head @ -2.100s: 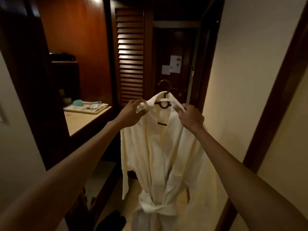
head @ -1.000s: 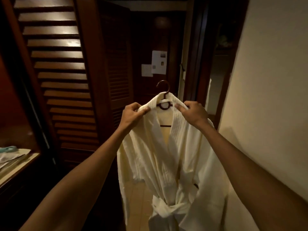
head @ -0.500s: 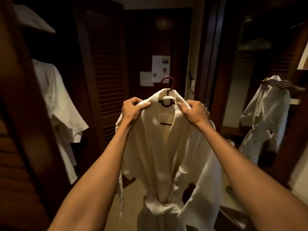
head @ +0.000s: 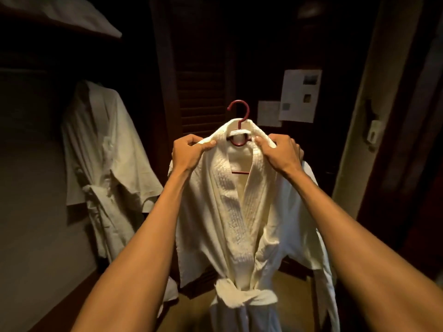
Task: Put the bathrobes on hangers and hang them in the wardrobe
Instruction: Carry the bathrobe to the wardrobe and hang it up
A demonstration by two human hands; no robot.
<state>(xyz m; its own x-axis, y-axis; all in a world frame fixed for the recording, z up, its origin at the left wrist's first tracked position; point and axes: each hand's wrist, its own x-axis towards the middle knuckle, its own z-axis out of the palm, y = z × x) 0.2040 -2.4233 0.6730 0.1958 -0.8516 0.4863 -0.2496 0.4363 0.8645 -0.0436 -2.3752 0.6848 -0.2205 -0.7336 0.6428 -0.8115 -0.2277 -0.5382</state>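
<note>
Two bathrobes show: one (head: 105, 164) hangs at far left in the wardrobe (head: 36, 164). Both hands, left (head: 189, 152) and right (head: 280, 154), grip the near bathrobe's (head: 239, 224) collar on one red hanger (head: 238, 121).

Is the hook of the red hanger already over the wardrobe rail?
No, the hook stands free above the bathrobe collar, which the left hand and right hand grip.

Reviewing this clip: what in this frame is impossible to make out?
1. Head view: whatever carries the hung bathrobe is lost in the darkness above it.
2. Head view: the hanger has its shoulders covered by the held bathrobe.
3. Head view: the held bathrobe's hem is cut off by the bottom edge.
4. Head view: the print on the door papers is too small and dim to read.
</note>
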